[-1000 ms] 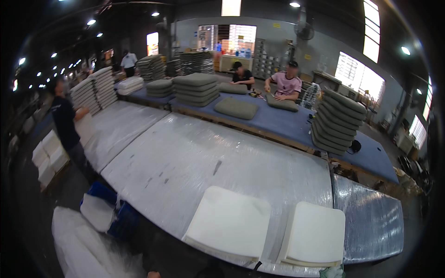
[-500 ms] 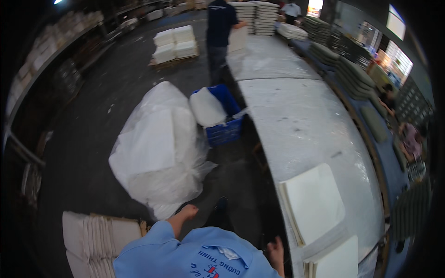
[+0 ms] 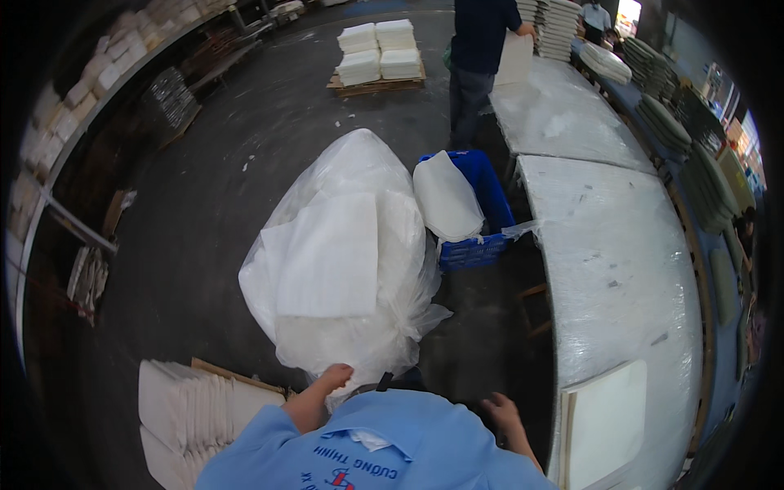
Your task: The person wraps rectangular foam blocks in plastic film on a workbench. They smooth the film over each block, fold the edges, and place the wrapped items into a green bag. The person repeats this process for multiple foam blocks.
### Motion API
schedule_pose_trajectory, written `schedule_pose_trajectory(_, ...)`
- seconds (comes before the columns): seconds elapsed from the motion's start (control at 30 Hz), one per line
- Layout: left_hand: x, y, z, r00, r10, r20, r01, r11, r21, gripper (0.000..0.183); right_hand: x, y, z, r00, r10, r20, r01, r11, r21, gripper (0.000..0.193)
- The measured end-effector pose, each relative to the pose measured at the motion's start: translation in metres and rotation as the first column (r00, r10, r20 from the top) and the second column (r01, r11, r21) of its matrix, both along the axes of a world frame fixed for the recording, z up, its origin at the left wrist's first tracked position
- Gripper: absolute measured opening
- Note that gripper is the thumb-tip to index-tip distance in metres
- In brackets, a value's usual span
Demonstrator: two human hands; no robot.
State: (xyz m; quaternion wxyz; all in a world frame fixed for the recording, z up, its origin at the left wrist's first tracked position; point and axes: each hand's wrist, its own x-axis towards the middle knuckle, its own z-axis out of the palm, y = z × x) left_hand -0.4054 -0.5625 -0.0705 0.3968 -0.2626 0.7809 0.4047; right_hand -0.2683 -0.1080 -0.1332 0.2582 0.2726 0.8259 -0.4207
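My left hand (image 3: 333, 379) hangs in front of my blue shirt, over the near end of a big white plastic-wrapped bundle (image 3: 392, 237). Nothing shows in it, and its fingers are foreshortened and turned down, so their pose is unclear. A flat white sheet (image 3: 331, 261) lies on top of that bundle. My right hand (image 3: 501, 410) is held out over the dark floor, empty, with fingers loosely apart. It is left of the plastic-covered table (image 3: 621, 269), not touching it. Near that hand, a short stack of white cushion-like pads (image 3: 606, 416) sits on the table.
Beyond the bundle stands a blue crate (image 3: 474, 255) with a white pad (image 3: 447, 196) on it. Stacked white pads (image 3: 180, 404) are at lower left. A pallet of white stacks (image 3: 377, 86) lies farther off. A person (image 3: 478, 49) in dark clothes handles a panel by the table.
My view has swung left, so the bundle, crate and table appear farther right. My right hand has come forward and shows more fully. Both hands remain without any visible object.
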Motion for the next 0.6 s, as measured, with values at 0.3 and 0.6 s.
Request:
schedule_pose_trajectory(0.3,-0.186,-0.031,-0.01,0.847,0.341,-0.408,-0.36,0.933,0.032,0.028,-0.204,-0.059,0.024,0.907,0.415,-0.075,-0.418,0.908,-0.016,0.058)
schedule_pose_trajectory(0.6,-0.479,0.044,-0.073,0.836,-0.082,-0.543,-0.179,0.894,-0.41,0.02,-0.365,-0.07,-0.004,0.753,0.65,0.099,-0.654,0.757,0.002,0.053)
